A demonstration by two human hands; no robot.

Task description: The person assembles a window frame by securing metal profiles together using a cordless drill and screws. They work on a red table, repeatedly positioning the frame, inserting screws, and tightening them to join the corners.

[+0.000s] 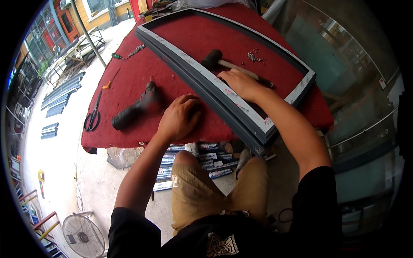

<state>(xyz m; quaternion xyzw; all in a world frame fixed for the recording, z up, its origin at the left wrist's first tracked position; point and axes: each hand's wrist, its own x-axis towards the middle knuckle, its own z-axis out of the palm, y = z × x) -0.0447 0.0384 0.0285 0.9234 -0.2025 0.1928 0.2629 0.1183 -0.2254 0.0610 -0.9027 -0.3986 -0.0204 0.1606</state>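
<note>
A dark grey metal window frame (202, 71), with white printed film along its faces, lies across the red-covered table. My right hand (241, 84) is on the frame's near bar, fingers bent over its inner edge; whether a small piece is under them is hidden. Just beyond it, a mallet (213, 59) with a dark head and pale handle lies inside the frame. My left hand (180, 117) lies on the red cloth, fingers loosely bent and apart, holding nothing visible. Left of it rests a dark cordless drill (133, 109), partly blurred.
Black-handled scissors (92, 120), a yellow-handled tool (106, 86) and a green-handled screwdriver (117, 56) lie at the table's left. Small screws (254, 56) are heaped inside the frame. Film-wrapped profiles (213, 161) lie under the table edge. A fan (84, 235) stands lower left.
</note>
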